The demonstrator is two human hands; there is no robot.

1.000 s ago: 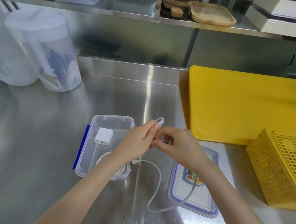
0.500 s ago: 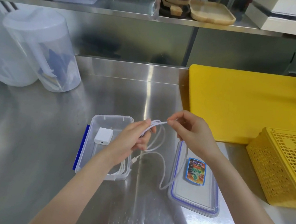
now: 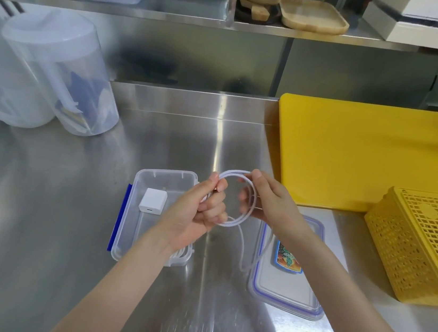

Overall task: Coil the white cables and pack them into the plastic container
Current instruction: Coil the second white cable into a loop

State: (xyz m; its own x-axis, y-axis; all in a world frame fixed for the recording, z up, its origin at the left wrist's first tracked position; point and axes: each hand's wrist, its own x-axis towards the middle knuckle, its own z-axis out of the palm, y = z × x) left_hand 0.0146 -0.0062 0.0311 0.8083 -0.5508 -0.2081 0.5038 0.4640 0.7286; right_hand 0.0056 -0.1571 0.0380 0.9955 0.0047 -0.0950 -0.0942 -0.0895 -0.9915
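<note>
A white cable (image 3: 244,219) forms a round coil in the air between my hands, above the steel counter. My left hand (image 3: 201,208) grips the coil's left side with curled fingers. My right hand (image 3: 269,200) pinches the coil's right side. A loose tail of the cable hangs down toward the container lid (image 3: 285,291). The clear plastic container (image 3: 137,183) lies open to the left, below my left hand. Inside it sit a white charger block (image 3: 152,201) and another coiled white cable (image 3: 179,255), partly hidden by my left forearm.
A yellow cutting board (image 3: 366,157) lies at the right rear and a yellow perforated basket (image 3: 421,248) at the right edge. Two translucent jugs (image 3: 58,69) stand at the left rear. A shelf above holds wooden trays (image 3: 313,15) and boxes.
The coil has grown from a small loop to a wide ring of about two turns. My right hand has wound more cable on, so the tail on the counter is shorter.
</note>
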